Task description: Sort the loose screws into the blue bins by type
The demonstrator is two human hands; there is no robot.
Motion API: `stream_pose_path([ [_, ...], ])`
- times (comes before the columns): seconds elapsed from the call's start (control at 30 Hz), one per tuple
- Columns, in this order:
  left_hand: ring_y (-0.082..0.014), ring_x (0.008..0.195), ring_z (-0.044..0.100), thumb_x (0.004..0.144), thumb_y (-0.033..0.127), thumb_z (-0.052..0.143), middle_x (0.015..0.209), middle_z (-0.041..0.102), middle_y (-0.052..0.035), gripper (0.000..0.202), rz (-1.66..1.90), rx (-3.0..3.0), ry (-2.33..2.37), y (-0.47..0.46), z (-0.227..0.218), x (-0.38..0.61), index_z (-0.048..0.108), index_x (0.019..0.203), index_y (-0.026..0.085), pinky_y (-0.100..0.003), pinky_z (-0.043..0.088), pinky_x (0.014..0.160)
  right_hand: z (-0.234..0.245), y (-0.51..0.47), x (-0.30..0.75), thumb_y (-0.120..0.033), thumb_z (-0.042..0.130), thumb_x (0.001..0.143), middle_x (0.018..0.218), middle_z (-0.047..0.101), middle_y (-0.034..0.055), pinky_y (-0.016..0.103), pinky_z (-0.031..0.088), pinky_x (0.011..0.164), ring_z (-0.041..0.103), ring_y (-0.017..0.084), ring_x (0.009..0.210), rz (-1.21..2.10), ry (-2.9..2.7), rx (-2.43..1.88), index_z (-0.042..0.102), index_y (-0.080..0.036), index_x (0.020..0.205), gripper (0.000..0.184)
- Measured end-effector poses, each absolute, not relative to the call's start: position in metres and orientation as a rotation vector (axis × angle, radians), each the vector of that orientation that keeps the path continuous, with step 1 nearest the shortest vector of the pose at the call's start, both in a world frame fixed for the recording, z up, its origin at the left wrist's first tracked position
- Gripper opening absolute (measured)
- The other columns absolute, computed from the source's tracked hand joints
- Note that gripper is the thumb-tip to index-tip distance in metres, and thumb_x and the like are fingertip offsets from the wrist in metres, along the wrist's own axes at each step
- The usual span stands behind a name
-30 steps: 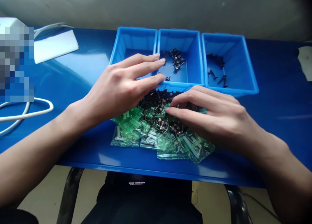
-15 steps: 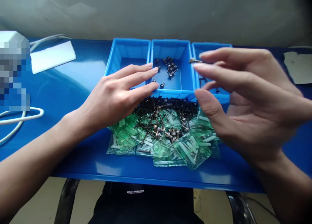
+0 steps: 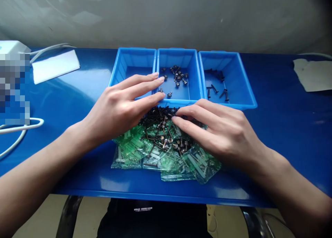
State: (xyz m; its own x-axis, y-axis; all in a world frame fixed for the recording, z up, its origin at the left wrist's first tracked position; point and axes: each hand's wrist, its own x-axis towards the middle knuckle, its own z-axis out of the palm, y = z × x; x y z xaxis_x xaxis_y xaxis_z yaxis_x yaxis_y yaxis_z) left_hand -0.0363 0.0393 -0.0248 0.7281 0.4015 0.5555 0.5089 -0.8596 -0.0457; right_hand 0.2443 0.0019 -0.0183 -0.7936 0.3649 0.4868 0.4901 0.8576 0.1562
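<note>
My left hand (image 3: 120,108) lies flat with its fingertips at the front wall of the middle blue plastic bin (image 3: 178,101) and touches no screw that I can see. My right hand (image 3: 215,132) rests with its fingertips on a heap of dark metal screws (image 3: 163,127), and nothing shows between its fingers. The heap lies on several small green-tinted plastic bags (image 3: 127,155). The middle bin holds loose screws, and the right blue bin (image 3: 241,93) holds a few more. The left blue bin (image 3: 119,72) shows no screws, though my left fingers cover part of it.
A white paper sheet (image 3: 54,66) and a white cable (image 3: 20,124) lie at the left of the blue table (image 3: 285,127), beside a pixelated white object (image 3: 12,82). Another paper (image 3: 313,75) lies at the far right. The table's front edge runs below the bags.
My right hand was raised over the right bin half a second ago and has come back down onto the screw heap. My left hand has stayed nearly still, and the view has tilted slightly.
</note>
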Motion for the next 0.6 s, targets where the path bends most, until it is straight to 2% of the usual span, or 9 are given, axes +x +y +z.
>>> stream_pose_path([
  [0.2, -0.0301, 0.144, 0.066, 0.105, 0.012, 0.066, 0.149, 0.07, -0.0113, 0.033, -0.82, -2.745, -0.742, 0.04, -0.025, -0.037, 0.067, 0.137, 0.022, -0.05, 0.067, 0.116, -0.023, 0.0, 0.243, -0.005, 0.063, 0.101, 0.105, 0.075, 0.0137, 0.035, 0.059, 0.075, 0.069, 0.022, 0.092, -0.32, -2.515, -0.629, 0.07, -0.008, 0.117, 0.018],
  [0.37, -0.0293, 0.146, 0.065, 0.105, 0.011, 0.065, 0.149, 0.07, -0.0122, 0.032, -0.806, -2.744, -0.752, 0.039, -0.024, -0.037, 0.067, 0.135, 0.02, -0.049, 0.066, 0.117, -0.018, 0.0, 0.244, -0.004, 0.059, 0.102, 0.102, 0.072, 0.0131, 0.035, 0.059, 0.075, 0.068, 0.022, 0.092, -0.256, -2.543, -0.614, 0.07, -0.01, 0.107, 0.013],
  [0.5, -0.0299, 0.145, 0.065, 0.104, 0.009, 0.067, 0.148, 0.07, -0.0134, 0.032, -0.79, -2.726, -0.739, 0.039, -0.024, -0.037, 0.066, 0.134, 0.019, -0.049, 0.067, 0.116, -0.013, 0.0, 0.248, -0.007, 0.067, 0.101, 0.099, 0.073, 0.0103, 0.033, 0.059, 0.075, 0.068, 0.019, 0.087, -0.235, -2.507, -0.64, 0.072, -0.012, 0.108, 0.01],
  [0.6, -0.0313, 0.144, 0.066, 0.103, 0.008, 0.069, 0.147, 0.07, -0.0149, 0.033, -0.795, -2.72, -0.717, 0.039, -0.024, -0.037, 0.066, 0.134, 0.017, -0.049, 0.068, 0.115, -0.007, -0.001, 0.251, -0.006, 0.073, 0.098, 0.103, 0.074, 0.0086, 0.028, 0.059, 0.074, 0.07, 0.014, 0.087, -0.075, -2.401, -0.719, 0.076, -0.014, 0.114, 0.018],
])
